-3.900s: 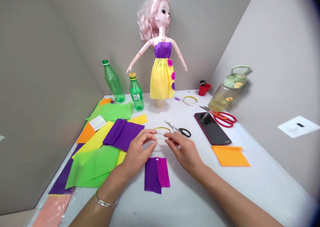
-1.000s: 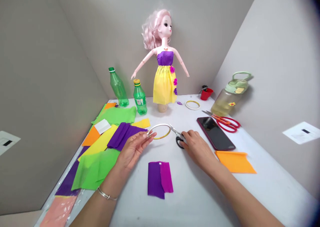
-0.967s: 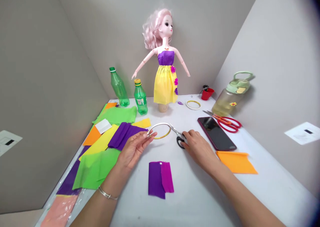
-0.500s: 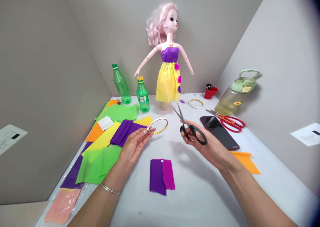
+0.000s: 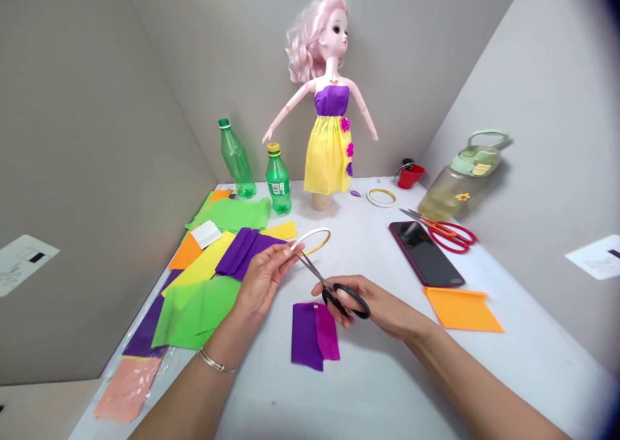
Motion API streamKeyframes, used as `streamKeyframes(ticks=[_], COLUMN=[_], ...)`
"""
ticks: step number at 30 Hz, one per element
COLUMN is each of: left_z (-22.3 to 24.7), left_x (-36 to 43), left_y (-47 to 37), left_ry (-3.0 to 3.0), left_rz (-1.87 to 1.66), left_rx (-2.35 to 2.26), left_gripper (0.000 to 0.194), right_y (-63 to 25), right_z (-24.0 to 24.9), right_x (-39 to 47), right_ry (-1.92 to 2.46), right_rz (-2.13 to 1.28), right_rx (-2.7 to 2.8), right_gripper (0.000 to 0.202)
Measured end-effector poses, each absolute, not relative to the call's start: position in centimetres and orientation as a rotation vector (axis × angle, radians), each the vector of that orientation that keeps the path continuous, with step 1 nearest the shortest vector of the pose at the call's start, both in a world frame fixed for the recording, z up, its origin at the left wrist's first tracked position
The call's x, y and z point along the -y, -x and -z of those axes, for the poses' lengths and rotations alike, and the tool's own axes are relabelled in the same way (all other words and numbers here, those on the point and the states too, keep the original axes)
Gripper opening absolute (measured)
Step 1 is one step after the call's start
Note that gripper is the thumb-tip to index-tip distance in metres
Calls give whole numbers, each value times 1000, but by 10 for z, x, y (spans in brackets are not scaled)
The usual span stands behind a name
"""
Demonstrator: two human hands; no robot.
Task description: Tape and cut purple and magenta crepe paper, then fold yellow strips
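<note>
Between the thumb and fingers of my left hand point(image 5: 266, 273) is a thin roll of double-sided tape point(image 5: 323, 232), held up above the table. My right hand point(image 5: 361, 301) grips black-handled scissors point(image 5: 314, 271), their blades pointing up and left. The blade tips meet the tape's near edge, right by my left fingertips; whether they have a strip between them I cannot tell. Below the hands lie a purple crepe paper piece point(image 5: 306, 336) and a magenta piece point(image 5: 328, 332), overlapping, with a small white patch at the top.
A doll point(image 5: 329, 136) in a purple and yellow dress stands at the back, beside green bottles point(image 5: 279, 185). Coloured crepe sheets point(image 5: 194, 311) cover the left side. On the right are a phone point(image 5: 426, 254), red scissors point(image 5: 450, 234), a water bottle point(image 5: 448, 181) and orange paper point(image 5: 462, 309).
My right hand has brought the scissors left and down, so that their tips now reach the tape roll. The roll has shifted slightly to the right in my left hand.
</note>
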State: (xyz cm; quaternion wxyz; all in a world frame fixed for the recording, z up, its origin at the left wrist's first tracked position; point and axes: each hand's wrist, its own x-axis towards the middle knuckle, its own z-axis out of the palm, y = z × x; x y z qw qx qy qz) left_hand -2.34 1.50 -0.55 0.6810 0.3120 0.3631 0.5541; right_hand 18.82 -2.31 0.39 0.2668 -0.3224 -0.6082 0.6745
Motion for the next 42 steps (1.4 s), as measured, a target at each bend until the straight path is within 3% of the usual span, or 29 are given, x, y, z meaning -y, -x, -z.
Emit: streamKeyframes(ticks=[32,42], left_z=[5,14], left_x=[-10,-12], left_y=[16,17], left_ry=[-702,-995], left_rz=[-1151,-1253], left_rx=[-807,-891], left_gripper=[19,16], right_y=[-180,-188], right_z=[-2,-3], right_x=[27,23], right_ry=[971,757], right_rz=[-1592,-1740], right_rx=[1636,1733], right_gripper=[45,59])
